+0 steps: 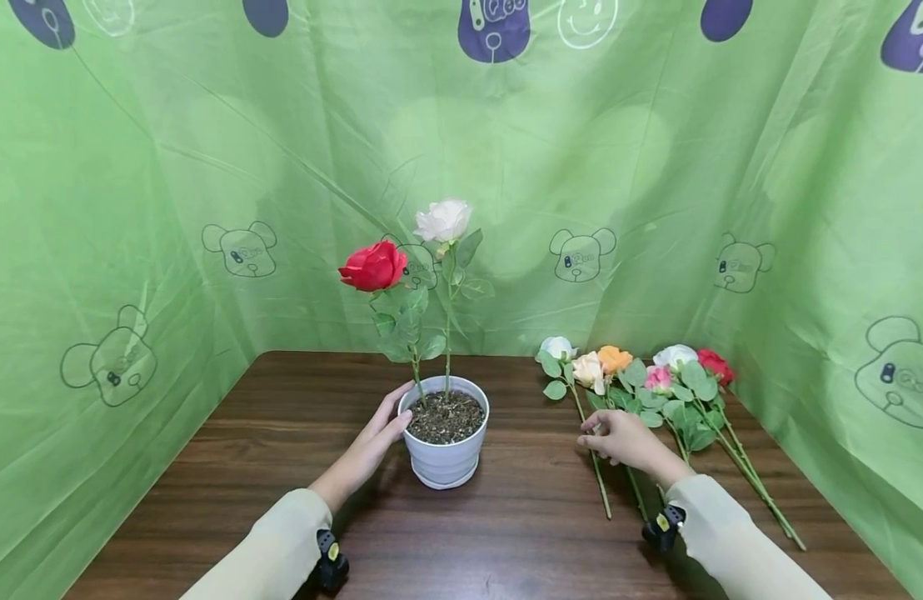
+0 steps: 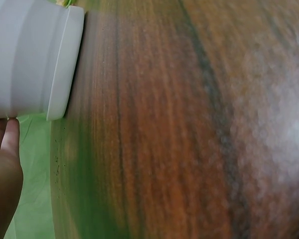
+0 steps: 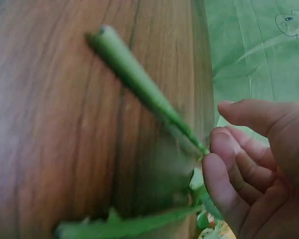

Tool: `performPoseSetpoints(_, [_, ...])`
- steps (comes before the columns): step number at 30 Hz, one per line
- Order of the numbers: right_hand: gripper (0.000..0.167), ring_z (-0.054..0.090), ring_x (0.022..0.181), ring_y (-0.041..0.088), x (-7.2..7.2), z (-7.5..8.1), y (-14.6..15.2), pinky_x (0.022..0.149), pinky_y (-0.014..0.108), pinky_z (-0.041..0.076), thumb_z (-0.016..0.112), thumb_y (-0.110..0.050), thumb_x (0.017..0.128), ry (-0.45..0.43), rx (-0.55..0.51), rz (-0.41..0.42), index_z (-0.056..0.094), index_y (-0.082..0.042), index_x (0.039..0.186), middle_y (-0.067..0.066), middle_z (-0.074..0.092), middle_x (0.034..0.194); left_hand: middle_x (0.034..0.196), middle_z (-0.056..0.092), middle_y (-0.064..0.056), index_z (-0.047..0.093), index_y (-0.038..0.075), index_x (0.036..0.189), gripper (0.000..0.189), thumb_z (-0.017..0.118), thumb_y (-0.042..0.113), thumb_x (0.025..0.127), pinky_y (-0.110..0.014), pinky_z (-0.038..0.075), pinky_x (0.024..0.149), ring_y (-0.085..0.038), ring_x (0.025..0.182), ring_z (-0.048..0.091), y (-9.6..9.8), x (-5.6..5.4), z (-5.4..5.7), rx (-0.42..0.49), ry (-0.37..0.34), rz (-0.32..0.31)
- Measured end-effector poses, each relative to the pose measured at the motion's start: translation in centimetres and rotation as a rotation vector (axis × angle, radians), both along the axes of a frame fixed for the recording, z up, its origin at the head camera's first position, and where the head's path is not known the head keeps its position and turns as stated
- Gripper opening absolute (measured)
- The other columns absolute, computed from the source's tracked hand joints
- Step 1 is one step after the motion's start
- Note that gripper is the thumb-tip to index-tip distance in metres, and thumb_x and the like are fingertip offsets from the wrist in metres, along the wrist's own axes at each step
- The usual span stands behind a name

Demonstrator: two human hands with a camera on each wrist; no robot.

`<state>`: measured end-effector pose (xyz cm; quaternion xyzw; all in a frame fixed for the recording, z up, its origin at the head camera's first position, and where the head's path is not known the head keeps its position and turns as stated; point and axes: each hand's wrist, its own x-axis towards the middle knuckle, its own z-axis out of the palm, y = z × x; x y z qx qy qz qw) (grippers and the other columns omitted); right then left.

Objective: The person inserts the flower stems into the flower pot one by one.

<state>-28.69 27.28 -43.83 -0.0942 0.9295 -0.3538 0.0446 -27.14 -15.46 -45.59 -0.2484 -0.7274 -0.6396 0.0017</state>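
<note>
A white ribbed flower pot (image 1: 444, 458) filled with dark soil (image 1: 446, 418) stands upright on the table. Rising from the soil are a red rose (image 1: 374, 267) and a white rose (image 1: 442, 221) on leafy stems. My left hand (image 1: 373, 433) holds the pot's left side, the thumb at the rim; fingertips touch its wall in the left wrist view. Over the lying flowers, my right hand (image 1: 622, 437) has loosely bent fingers, with the thumb apart from them. Close beyond those fingers runs a green stem (image 3: 139, 82), belonging to the leftmost white rose (image 1: 557, 347).
On the right of the brown wooden table (image 1: 521, 517) lie several more flowers: a cream rose (image 1: 590, 372), an orange rose (image 1: 615, 359), a pink rose (image 1: 658, 380), another white rose (image 1: 675, 357) and a red rose (image 1: 715, 366). A green curtain (image 1: 506, 150) surrounds the table.
</note>
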Motion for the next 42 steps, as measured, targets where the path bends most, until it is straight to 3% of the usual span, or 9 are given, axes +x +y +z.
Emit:
performPoseSetpoints(8, [0.044, 0.062, 0.057, 0.020, 1.0, -0.7, 0.8, 0.050, 0.034, 0.055, 0.078, -0.022, 0.089, -0.058, 0.028, -0.073, 0.062, 0.006, 0.120, 0.008, 0.062, 0.071, 0.160, 0.028, -0.016, 0.027, 0.017, 0.158, 0.051, 0.041, 0.025, 0.109, -0.053, 0.035, 0.107, -0.033, 0.143, 0.030, 0.1, 0.1, -0.1, 0.001, 0.001, 0.001])
performPoseSetpoints(13, [0.050, 0.063, 0.054, 0.020, 0.8, -1.2, 0.6, 0.047, 0.034, 0.055, 0.078, -0.024, 0.089, -0.059, 0.018, -0.085, 0.060, 0.009, 0.122, 0.006, 0.063, 0.070, 0.159, 0.029, -0.016, 0.027, 0.016, 0.158, 0.051, 0.040, 0.024, 0.109, -0.053, 0.036, 0.106, -0.034, 0.142, 0.031, 0.2, 0.0, 0.0, 0.003, 0.014, -0.002])
performPoseSetpoints(26, [0.027, 0.066, 0.055, 0.021, 0.3, -1.2, 0.4, 0.051, 0.034, 0.057, 0.071, -0.007, 0.090, -0.096, -0.045, -0.064, 0.062, 0.012, 0.108, 0.009, 0.065, 0.065, 0.159, 0.029, -0.016, 0.027, 0.016, 0.158, 0.051, 0.040, 0.024, 0.109, -0.052, 0.037, 0.106, -0.033, 0.142, 0.031, 0.2, 0.1, 0.0, -0.005, 0.002, 0.007])
performPoseSetpoints(42, [0.032, 0.066, 0.061, 0.021, 0.6, 0.8, -0.6, 0.055, 0.034, 0.058, 0.066, -0.010, 0.096, -0.055, -0.114, -0.031, 0.057, 0.011, 0.118, 0.009, 0.065, 0.075, 0.159, 0.029, -0.017, 0.027, 0.016, 0.158, 0.051, 0.041, 0.024, 0.109, -0.054, 0.035, 0.107, -0.034, 0.142, 0.031, 0.1, 0.2, 0.1, 0.001, -0.007, 0.010])
